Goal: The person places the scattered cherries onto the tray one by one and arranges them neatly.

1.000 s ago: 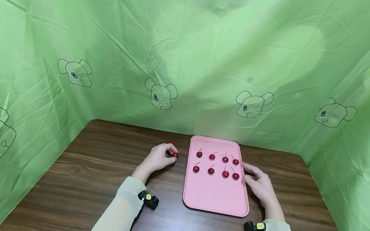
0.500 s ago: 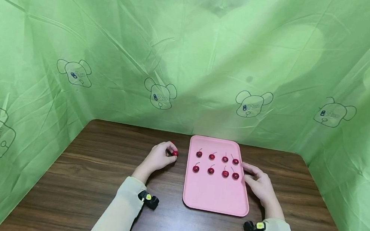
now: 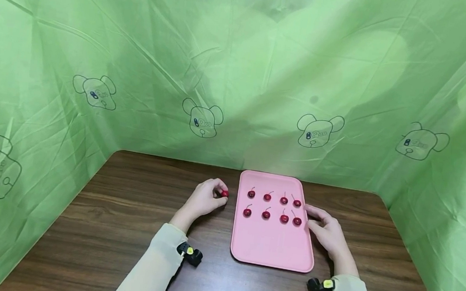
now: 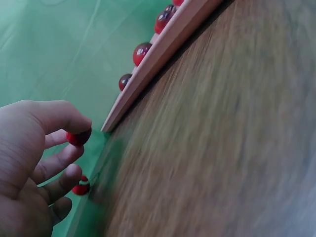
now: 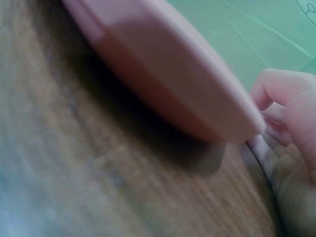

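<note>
My left hand (image 3: 206,197) is just left of the pink tray (image 3: 270,251), pinching a red cherry (image 3: 225,193) between thumb and fingertips. In the left wrist view the held cherry (image 4: 79,138) appears off the tabletop, and another cherry (image 4: 81,186) shows behind the lower fingers; the hand hides that one in the head view. On the tray several cherries with stems (image 3: 266,214) lie in two rows across its far half. My right hand (image 3: 328,233) rests with thumb and fingertips against the tray's right rim (image 5: 237,116), its fingers loosely extended and holding no cherry.
A brown wooden table (image 3: 122,228) carries the tray, which lies close to the back edge. Green cloth (image 3: 266,73) printed with bear faces hangs behind and on both sides. Each forearm wears a small black camera (image 3: 192,256).
My left hand has lifted slightly and shifted right towards the tray with the cherry pinched. The cherry behind it is now hidden in the head view. My right hand and the tray stay put.
</note>
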The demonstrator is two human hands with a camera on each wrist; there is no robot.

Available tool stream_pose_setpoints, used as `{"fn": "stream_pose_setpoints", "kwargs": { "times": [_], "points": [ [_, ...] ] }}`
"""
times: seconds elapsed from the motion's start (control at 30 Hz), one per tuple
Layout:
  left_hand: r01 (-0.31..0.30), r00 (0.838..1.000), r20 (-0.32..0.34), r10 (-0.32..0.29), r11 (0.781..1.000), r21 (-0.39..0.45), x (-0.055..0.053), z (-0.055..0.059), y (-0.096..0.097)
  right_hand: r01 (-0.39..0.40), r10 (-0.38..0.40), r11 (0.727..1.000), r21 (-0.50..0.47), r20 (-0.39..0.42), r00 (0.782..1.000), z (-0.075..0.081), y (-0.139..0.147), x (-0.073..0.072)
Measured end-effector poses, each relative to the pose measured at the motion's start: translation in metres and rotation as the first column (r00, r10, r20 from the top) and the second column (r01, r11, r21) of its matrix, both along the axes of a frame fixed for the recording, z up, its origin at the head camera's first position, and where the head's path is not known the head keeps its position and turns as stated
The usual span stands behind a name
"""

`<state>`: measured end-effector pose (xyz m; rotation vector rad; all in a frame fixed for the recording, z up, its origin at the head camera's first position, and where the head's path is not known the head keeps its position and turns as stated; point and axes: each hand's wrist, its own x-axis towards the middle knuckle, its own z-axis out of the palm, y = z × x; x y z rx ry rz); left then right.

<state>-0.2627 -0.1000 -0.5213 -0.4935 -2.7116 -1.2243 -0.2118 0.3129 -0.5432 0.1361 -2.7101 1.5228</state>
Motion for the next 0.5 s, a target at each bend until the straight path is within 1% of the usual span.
{"fn": "stream_pose_setpoints", "kwargs": {
  "times": [0.2,0.3,0.5],
  "points": [
    [0.01,1.0,-0.022,-0.01,1.0,0.026,0.006,0.008,0.013,-0.001,0.001,1.0,-0.011,-0.001,1.0,0.002,0.0,0.0],
    [0.014,0.999,-0.041,-0.013,1.0,0.024,0.009,0.012,0.021,-0.001,0.001,1.0,-0.01,-0.005,1.0,0.002,0.0,0.0],
    [0.052,0.996,-0.071,-0.049,0.998,0.033,0.018,0.024,0.036,-0.001,0.001,1.0,-0.008,-0.004,1.0,0.003,-0.001,0.001]
  ]
}}
